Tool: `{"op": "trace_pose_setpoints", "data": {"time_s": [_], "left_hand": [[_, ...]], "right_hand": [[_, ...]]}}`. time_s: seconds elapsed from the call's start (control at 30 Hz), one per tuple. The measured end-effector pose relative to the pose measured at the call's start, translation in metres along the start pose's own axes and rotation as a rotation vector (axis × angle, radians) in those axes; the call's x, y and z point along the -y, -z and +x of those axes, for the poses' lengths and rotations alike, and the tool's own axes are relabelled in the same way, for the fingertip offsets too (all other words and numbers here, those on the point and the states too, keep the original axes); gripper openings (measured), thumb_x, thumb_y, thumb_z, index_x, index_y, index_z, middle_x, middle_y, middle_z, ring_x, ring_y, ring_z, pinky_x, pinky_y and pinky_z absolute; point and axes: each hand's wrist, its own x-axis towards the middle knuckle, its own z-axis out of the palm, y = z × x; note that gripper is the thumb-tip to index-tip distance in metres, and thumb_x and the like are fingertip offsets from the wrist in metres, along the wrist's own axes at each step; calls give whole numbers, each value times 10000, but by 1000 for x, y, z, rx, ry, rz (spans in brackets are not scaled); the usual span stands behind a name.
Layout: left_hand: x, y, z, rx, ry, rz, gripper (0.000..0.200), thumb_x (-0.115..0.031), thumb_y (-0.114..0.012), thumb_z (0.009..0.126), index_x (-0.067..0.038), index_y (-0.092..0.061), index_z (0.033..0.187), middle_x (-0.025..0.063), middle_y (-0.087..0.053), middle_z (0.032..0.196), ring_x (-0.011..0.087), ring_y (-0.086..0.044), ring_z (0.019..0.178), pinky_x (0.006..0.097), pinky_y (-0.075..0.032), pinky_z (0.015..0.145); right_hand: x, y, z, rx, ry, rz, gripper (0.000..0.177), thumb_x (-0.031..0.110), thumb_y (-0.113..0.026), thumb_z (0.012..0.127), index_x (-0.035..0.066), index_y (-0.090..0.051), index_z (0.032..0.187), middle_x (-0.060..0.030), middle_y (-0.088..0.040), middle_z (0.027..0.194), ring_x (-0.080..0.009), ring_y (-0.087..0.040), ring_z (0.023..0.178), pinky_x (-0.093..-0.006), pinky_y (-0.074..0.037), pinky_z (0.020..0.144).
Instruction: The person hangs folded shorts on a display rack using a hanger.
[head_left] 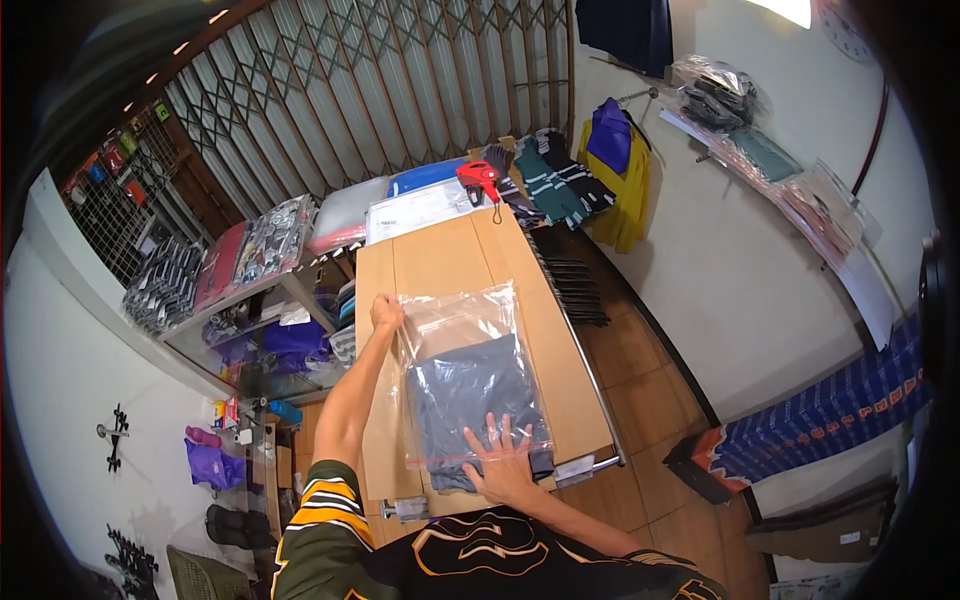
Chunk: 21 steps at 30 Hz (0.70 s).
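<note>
Striped jersey [335,502] nearest, right fingers [493,434] splay on glossy plastic [462,316] over grey cloth [465,385], left fingers [397,314] pinching the plastic.

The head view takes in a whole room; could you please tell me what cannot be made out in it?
All in the head view:
- Dark garment: its type, hidden by its folds.
- Clear bag: the part under the right hand, covered by the palm.
- Left hand: its exact grip on the bag, hidden by its curled fingers.
- Papers: their print, too small.
- Wall clock: its time, blurred at the dark edge.
</note>
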Motion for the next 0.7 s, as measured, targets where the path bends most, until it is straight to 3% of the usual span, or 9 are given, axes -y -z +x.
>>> {"op": "trace_pose_setpoints", "data": {"time_s": [0.13, 0.2, 0.33, 0.47, 0.53, 0.67, 0.7], "left_hand": [[-29, 11, 28, -37, -222, -288, 255, -267, -621, 899, -12, -640, 893, 188, -691, 853, 330, -667, 812, 433, -511, 772], [-62, 35, 27, -152, -357, -397, 236, -242, -614, 915, -15, -623, 855, 156, -683, 811, 286, -656, 759, 414, -508, 729], [-120, 88, 39, -194, -554, -575, 198, -164, -555, 961, -3, -603, 858, 108, -672, 767, 170, -633, 716, 333, -497, 683], [-164, 145, 45, -208, -642, -667, 192, -156, -560, 971, 5, -600, 876, 84, -660, 748, 149, -618, 692, 311, -495, 673], [-179, 173, 45, -350, -670, -646, 190, -161, -557, 975, 2, -602, 887, 64, -648, 739, 129, -608, 682, 294, -492, 650], [-191, 239, 29, -342, -648, -770, 199, -162, -515, 1012, 0, -593, 926, 30, -645, 789, 93, -588, 662, 253, -476, 600], [-189, 250, 21, -254, -663, -869, 201, -197, -482, 1040, -39, -592, 981, 1, -629, 810, 56, -559, 679, 212, -445, 591]], "right_hand": [[-1, -1, -3, -47, 35, -41, 700, 488, -603, 866, 224, -414, 1486, -272, -265, 1547, -505, -231, 1415, -761, -70, 1065], [-1, 1, -3, -36, 27, -46, 687, 485, -608, 862, 227, -435, 1474, -265, -273, 1545, -493, -235, 1418, -760, -79, 1065], [2, 8, -2, -26, 29, -25, 685, 475, -620, 847, 226, -453, 1463, -254, -275, 1549, -487, -237, 1419, -759, -78, 1065], [5, 13, -1, -42, 12, -7, 683, 453, -624, 835, 217, -461, 1455, -234, -268, 1561, -477, -220, 1430, -769, -97, 1052], [4, 13, 1, -37, -1, -4, 688, 450, -630, 828, 219, -462, 1455, -230, -269, 1562, -476, -217, 1432, -769, -94, 1052], [6, 15, 0, -35, -12, 0, 700, 445, -656, 810, 223, -471, 1447, -247, -279, 1551, -485, -226, 1426, -768, -72, 1053], [7, 16, 1, -32, -16, -8, 706, 443, -663, 805, 221, -469, 1446, -249, -279, 1551, -484, -221, 1428, -766, -69, 1056]]}}
